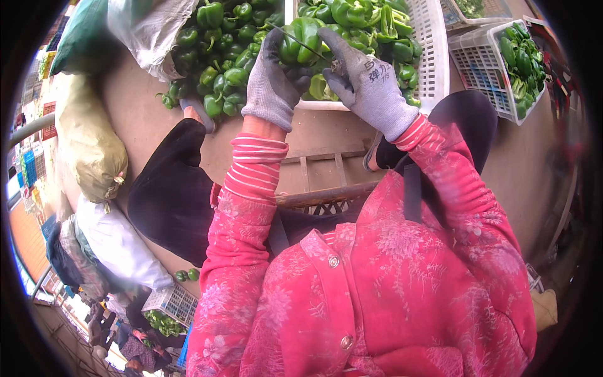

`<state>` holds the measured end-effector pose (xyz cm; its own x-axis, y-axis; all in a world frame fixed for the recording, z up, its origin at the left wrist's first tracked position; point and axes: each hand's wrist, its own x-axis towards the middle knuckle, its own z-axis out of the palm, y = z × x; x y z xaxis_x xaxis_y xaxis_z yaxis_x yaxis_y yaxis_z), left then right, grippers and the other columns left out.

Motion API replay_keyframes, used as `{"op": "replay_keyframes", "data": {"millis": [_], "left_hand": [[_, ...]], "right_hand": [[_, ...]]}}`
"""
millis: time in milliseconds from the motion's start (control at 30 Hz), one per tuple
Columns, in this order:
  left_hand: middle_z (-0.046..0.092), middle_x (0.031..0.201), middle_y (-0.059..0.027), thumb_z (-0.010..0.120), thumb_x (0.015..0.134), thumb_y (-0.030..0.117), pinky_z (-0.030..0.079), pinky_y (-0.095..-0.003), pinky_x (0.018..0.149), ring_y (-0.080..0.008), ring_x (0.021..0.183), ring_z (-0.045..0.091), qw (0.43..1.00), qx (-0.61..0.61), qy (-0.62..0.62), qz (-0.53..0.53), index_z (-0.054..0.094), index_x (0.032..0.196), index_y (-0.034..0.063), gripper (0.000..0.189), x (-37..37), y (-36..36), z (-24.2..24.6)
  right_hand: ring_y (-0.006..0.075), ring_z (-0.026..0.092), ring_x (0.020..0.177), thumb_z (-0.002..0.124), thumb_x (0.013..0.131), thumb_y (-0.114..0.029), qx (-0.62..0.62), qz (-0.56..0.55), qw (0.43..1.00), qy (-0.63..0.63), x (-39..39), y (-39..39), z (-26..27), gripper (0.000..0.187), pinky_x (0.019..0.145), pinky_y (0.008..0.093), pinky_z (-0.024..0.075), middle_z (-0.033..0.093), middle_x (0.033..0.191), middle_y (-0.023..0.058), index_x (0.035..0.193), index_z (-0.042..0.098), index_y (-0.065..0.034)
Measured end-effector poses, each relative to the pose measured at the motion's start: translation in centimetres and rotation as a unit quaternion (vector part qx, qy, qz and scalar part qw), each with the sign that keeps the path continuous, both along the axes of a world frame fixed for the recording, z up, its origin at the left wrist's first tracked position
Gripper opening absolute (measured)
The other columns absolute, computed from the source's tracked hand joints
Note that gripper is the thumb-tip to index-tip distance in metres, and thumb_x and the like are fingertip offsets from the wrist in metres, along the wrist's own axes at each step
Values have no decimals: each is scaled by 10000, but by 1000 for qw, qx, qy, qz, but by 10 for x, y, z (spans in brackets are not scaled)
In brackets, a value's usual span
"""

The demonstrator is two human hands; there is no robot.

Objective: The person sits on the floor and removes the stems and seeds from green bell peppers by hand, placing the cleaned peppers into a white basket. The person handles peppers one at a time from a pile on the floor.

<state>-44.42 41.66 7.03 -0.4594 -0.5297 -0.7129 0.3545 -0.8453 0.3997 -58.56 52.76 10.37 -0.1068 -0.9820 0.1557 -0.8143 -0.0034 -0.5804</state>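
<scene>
My left hand (273, 85), in a grey coated knit glove, grips a whole green bell pepper (308, 32) by its side. A knife with a thin dark blade (291, 36) lies slantwise across the pepper's front. My right hand (377, 87), gloved alike, is closed around the knife's handle end, which the fingers mostly hide. Its index finger touches the pepper's right side. Both hands are above the front rim of a white plastic crate (325, 105) holding cut and whole green peppers (353, 14). Whether the blade has entered the flesh, I cannot tell.
Loose green bell peppers (224, 77) spill from a white sack (150, 35) at the left. Another pepper-filled crate (485, 70) stands tilted at right. Tied full sacks (96, 146) line the left side. At lower left a person (141, 346) handles peppers near a crate (176, 301).
</scene>
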Motion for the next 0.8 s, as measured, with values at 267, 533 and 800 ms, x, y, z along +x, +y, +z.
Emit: {"op": "replay_keyframes", "data": {"millis": [267, 533, 800], "left_hand": [[680, 851, -80, 537, 986, 472, 469, -266, 519, -204, 681, 625, 999, -25, 4, -21, 643, 1094, 205, 307, 9, 35, -12], [674, 826, -42, 642, 947, 422, 473, -276, 520, -187, 629, 606, 996, -61, -49, 50, 632, 1088, 174, 285, -7, 48, -34], [681, 846, -54, 661, 937, 359, 495, -293, 514, -195, 627, 631, 991, -122, -53, 16, 640, 1071, 160, 242, -11, 41, -45]], "right_hand": [[351, 691, 879, 572, 908, -181, 128, -3, 984, 123, 11, 26, -9, 726, 752, 462, 550, 681, 1048, 191, 1532, 222, -56], [316, 694, 831, 620, 870, -156, 193, -40, 952, 233, 2, -2, -71, 507, 718, 423, 548, 700, 948, 167, 1339, 501, -4], [281, 668, 759, 632, 872, -204, 197, -119, 970, -85, -25, -15, -86, 216, 678, 404, 533, 665, 810, 142, 957, 628, -5]]}}
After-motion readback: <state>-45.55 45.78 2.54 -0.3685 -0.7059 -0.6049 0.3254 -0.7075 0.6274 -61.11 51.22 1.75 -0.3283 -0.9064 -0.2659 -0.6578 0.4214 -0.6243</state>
